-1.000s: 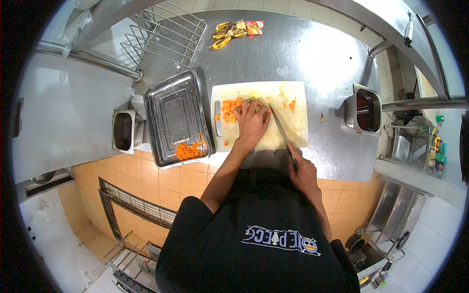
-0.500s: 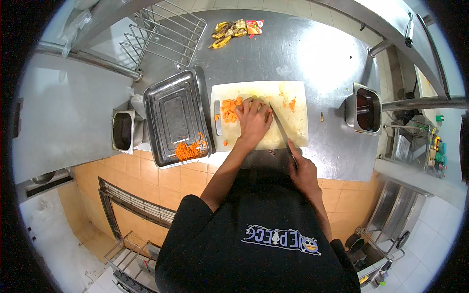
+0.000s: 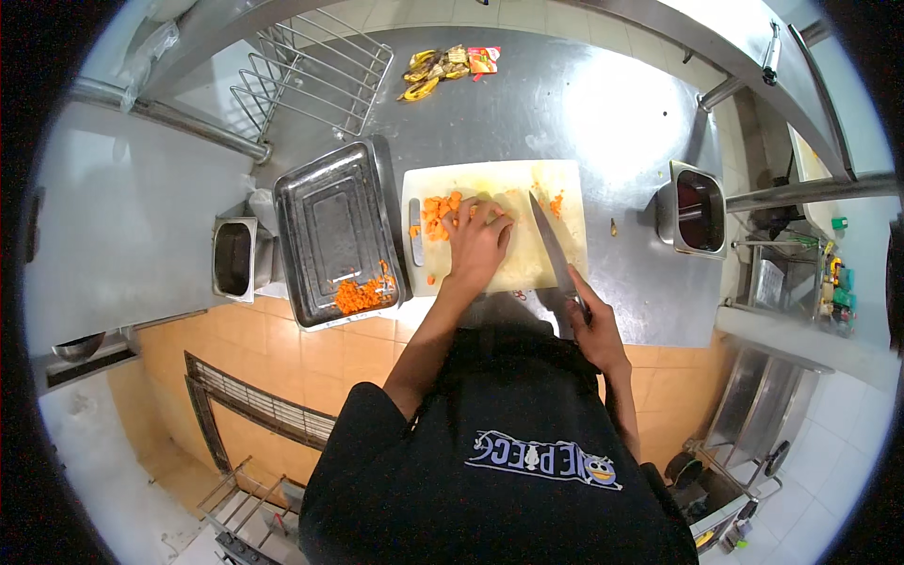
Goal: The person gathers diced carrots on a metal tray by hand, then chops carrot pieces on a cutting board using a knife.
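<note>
On the pale rectangular cutting board (image 3: 527, 231), our left hand (image 3: 477, 243) lies flat over diced orange carrot (image 3: 439, 215); our right hand (image 3: 593, 325) grips the long steel knife (image 3: 551, 245). Some dice already sit in the steel tray (image 3: 330, 221).

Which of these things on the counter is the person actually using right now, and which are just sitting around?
In use:
left hand on the carrot pieces
right hand holding the knife
cutting board
tray with diced carrot

Lying about:
peels
wire rack
right tub
left tub
</note>
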Action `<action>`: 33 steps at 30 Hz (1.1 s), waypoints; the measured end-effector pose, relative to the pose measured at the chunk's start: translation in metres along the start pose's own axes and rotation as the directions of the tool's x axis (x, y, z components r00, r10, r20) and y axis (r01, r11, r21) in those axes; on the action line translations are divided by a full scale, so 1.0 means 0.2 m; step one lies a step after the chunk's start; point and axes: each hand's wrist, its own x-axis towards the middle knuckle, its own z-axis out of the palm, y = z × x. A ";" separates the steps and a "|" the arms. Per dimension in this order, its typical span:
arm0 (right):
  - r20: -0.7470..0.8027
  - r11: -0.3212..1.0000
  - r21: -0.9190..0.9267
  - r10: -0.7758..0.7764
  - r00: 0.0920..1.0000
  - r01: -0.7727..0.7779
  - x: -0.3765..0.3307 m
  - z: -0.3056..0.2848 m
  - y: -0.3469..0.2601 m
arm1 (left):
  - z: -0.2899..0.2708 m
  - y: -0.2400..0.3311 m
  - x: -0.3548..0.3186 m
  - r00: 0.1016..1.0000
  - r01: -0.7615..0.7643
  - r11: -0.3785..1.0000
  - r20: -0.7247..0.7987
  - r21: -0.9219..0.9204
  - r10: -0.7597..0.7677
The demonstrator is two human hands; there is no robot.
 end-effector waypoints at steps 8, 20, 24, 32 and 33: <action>-0.121 0.912 -0.392 -0.181 0.976 0.120 -0.01 0.07 0.05 | -0.08 -0.02 0.01 0.995 0.097 0.994 0.007 -0.041 -0.096; -0.121 0.809 -0.495 -0.425 0.897 0.317 0.13 0.18 0.11 | -0.17 -0.05 -0.17 0.980 0.194 0.981 -0.035 -0.001 -0.194; -0.095 0.872 -0.380 -0.370 0.924 0.309 0.11 0.24 0.10 | -0.19 -0.06 -0.18 0.976 0.211 0.977 -0.061 0.015 -0.210; -0.085 0.970 -0.111 -0.226 0.970 0.216 0.11 0.22 0.10 | -0.08 -0.04 0.05 0.993 0.097 0.995 0.068 0.009 -0.098; -0.073 0.958 -0.138 -0.263 0.962 0.251 0.12 0.21 0.11 | -0.05 -0.05 0.06 0.994 0.088 0.996 0.058 0.018 -0.089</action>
